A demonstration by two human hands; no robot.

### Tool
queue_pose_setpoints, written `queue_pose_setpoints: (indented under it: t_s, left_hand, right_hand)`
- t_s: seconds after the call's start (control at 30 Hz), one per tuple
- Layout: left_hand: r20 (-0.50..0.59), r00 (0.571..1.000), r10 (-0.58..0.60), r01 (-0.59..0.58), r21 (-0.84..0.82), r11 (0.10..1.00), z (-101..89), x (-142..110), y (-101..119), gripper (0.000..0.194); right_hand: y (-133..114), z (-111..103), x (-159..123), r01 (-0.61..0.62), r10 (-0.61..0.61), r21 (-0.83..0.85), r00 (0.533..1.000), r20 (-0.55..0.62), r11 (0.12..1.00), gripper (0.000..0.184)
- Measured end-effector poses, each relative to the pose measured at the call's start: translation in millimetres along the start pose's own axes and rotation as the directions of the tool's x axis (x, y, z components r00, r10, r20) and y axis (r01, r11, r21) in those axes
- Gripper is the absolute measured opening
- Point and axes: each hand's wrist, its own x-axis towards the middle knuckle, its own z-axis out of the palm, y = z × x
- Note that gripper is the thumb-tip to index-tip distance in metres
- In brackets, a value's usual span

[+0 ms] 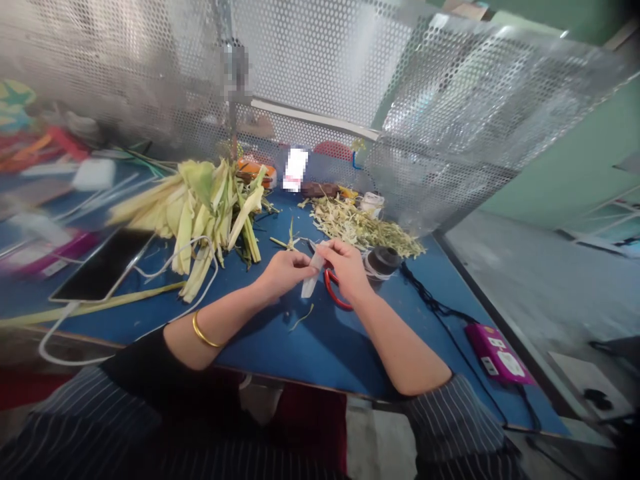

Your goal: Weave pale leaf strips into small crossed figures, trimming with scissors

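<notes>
My left hand (284,272) pinches a pale leaf strip (311,280) above the blue table (320,347). My right hand (347,270) grips red-handled scissors (332,291), whose blades point toward the strip near its upper end. Both hands meet at the middle of the table. A gold bangle (203,331) sits on my left wrist. A thin green scrap (301,318) lies on the table just below the hands.
A pile of yellow-green palm leaves (205,210) lies to the left, and a heap of shredded trimmings (360,227) behind the hands. A phone (103,265) with a white cable, a tape roll (381,261), a pink power strip (495,353) and a perforated metal screen (450,113) surround the work area.
</notes>
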Motion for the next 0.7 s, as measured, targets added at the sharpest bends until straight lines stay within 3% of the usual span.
queue_pose_setpoints:
  t_s: [0.17, 0.4, 0.5, 0.6, 0.63, 0.7]
  left_hand:
    - [0.106, 0.99, -0.098, 0.1, -0.016, 0.995, 0.2, -0.8, 6.9, 0.012]
    - [0.199, 0.973, -0.121, 0.119, 0.02, 0.993, -3.7, 0.4, 6.3, 0.013]
    - [0.151, 0.982, -0.117, 0.124, -0.036, 0.992, -5.6, 2.8, 4.1, 0.015]
    - [-0.042, 0.991, -0.124, 0.115, -0.171, 0.979, -9.0, 6.2, 4.6, 0.017]
    - [-0.094, 0.987, -0.132, 0.11, -0.207, 0.972, -10.6, 7.2, 5.4, 0.018]
    - [-0.152, 0.978, -0.141, 0.099, -0.256, 0.962, -13.7, 8.6, 7.2, 0.019]
  right_hand:
    - [6.0, -5.6, 6.2, 0.004, -0.002, 0.02, 0.996, -0.093, 1.0, 0.024]
    - [11.6, -13.2, 13.5, 0.012, -0.006, 0.066, 0.995, -0.097, 0.998, 0.026]
    - [11.0, -15.9, 14.9, 0.014, -0.02, -0.034, 0.986, -0.168, 0.999, 0.023]
    - [1.0, -18.2, 9.3, 0.204, -0.301, -0.339, 0.917, -0.261, 0.918, 0.027]
    - [-3.5, -18.3, 5.6, 0.301, -0.423, -0.447, 0.883, -0.203, 0.842, 0.026]
    - [-11.1, -17.2, -3.1, 0.499, -0.544, -0.537, 0.835, 0.085, 0.68, 0.017]
